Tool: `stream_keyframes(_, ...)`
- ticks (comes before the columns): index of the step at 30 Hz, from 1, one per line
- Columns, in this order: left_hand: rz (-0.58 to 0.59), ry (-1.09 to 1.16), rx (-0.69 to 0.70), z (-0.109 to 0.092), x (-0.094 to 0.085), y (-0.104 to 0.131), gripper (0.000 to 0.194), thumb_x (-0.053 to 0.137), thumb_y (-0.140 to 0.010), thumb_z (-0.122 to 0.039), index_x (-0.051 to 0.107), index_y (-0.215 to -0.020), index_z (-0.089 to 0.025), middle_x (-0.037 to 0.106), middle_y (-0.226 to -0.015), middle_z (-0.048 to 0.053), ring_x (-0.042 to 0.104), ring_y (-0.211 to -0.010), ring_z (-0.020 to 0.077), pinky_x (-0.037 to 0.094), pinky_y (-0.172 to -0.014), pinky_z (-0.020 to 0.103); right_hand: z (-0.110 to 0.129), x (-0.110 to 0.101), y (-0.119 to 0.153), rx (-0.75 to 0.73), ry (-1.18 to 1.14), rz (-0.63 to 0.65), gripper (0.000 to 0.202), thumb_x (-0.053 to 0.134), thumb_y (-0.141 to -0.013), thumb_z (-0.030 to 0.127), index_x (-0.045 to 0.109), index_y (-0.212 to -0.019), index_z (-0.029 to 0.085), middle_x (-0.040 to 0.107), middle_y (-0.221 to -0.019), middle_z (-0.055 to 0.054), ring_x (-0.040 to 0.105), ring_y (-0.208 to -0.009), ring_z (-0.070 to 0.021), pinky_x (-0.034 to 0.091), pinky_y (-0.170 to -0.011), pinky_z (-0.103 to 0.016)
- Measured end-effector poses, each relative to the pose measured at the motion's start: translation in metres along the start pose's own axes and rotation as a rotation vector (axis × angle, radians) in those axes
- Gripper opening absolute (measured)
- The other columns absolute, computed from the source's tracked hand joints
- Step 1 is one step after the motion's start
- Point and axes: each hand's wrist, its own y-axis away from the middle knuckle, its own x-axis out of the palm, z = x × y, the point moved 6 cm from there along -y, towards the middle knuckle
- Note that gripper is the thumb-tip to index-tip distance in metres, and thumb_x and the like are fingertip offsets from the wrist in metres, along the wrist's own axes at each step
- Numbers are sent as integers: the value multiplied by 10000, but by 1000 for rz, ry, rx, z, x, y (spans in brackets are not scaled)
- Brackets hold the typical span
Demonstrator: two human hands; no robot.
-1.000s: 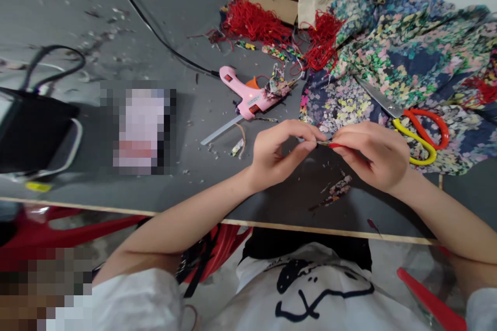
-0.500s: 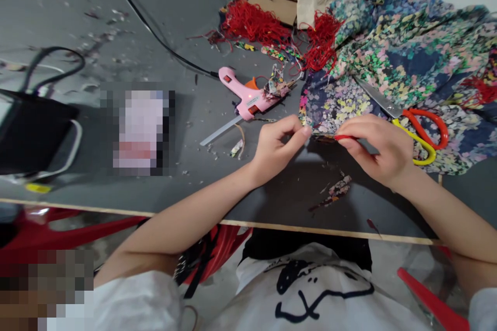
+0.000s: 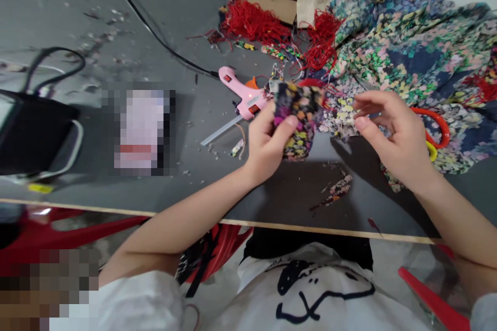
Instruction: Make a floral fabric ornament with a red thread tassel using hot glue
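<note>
A left hand (image 3: 266,142) pinches a floral fabric piece (image 3: 298,121) before the pink glue gun (image 3: 248,98), its tip hidden, as the right hand (image 3: 392,132) hangs empty, fingers parted; a careless swing could snag the gun.

On the white cloth shirt (image 3: 322,289) with a black line drawing, a curved line of small dark lettering shows partly, with "YO" legible and the rest lost in the folds. The pale sticker (image 3: 253,101) on the pink plastic glue gun (image 3: 245,97) carries print too small to read. Nothing else is legible.
</note>
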Motion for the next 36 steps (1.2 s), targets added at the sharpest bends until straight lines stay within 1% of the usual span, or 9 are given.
stream_keyframes(3, -118, -28, 28, 11, -8, 0, 374, 462, -908, -535, 578, -1093, -231, 636, -985, 25, 634, -908, 181, 544, -829, 339, -3, 15, 16, -127, 199, 219, 183, 477, -902, 154, 658, -919, 177, 662, -853, -56, 632, -804, -166, 508, -712, -295)
stream_keyframes(5, -83, -24, 49, 12, -6, 0, 356, 461, -915, -515, 563, -1122, -243, 632, -1015, 23, 636, -937, 187, 546, -846, 346, -6, 29, 32, -228, 319, 355, 223, 470, -875, 117, 677, -957, 136, 673, -850, -80, 642, -812, -191, 501, -677, -296)
stream_keyframes(9, 10, -18, 64, 7, 1, 3, 350, 447, -924, -508, 569, -1109, -237, 637, -989, 7, 645, -922, 181, 549, -838, 334, -8, 40, 50, -336, 486, 429, 277, 451, -879, 143, 701, -991, 105, 666, -823, -96, 644, -740, -203, 455, -573, -296)
stream_keyframes(12, 43, -20, 64, 3, 3, 3, 353, 437, -930, -501, 574, -1102, -225, 637, -978, 3, 640, -906, 173, 540, -832, 316, -10, 39, 50, -278, 464, 514, 297, 433, -879, 145, 710, -986, 121, 664, -823, -83, 642, -690, -183, 425, -546, -283)
stream_keyframes(15, 81, -46, 87, -1, 3, 2, 312, 457, -929, -468, 592, -1050, -214, 633, -920, -4, 621, -839, 151, 526, -794, 284, -17, 37, 47, -103, 292, 608, 295, 430, -858, 116, 707, -948, 158, 668, -840, -56, 639, -678, -149, 422, -561, -254)
stream_keyframes(19, 173, -82, 118, -10, 8, 4, 250, 482, -925, -401, 608, -860, -194, 582, -754, -9, 557, -695, 124, 486, -682, 254, -24, 32, 42, 1, 181, 487, 255, 447, -858, 134, 684, -947, 160, 658, -832, -52, 604, -645, -125, 420, -564, -235)
stream_keyframes(27, 231, -85, 110, -13, 14, 4, 283, 473, -925, -377, 524, -722, -187, 471, -634, -20, 452, -584, 107, 402, -570, 241, -11, 44, 55, -155, 591, 332, 282, 427, -941, 235, 668, -810, 174, 633, -750, -35, 544, -549, -123, 287, -486, -291)
stream_keyframes(31, 260, -96, 164, -16, 16, 5, 257, 470, -927, -330, 483, -714, -187, 439, -615, -30, 419, -552, 93, 371, -537, 227, -16, 50, 54, -86, 567, 437, 239, 410, -935, 225, 608, -814, 168, 608, -789, -49, 543, -600, -139, 304, -516, -289)
stream_keyframes(36, 285, -131, 221, -18, 18, 7, 239, 469, -925, -302, 469, -716, -186, 423, -608, -34, 401, -543, 86, 346, -520, 216, -23, 48, 49, 85, 238, 585, 162, 416, -922, 224, 542, -828, 186, 576, -799, -23, 525, -609, -119, 351, -555, -251)
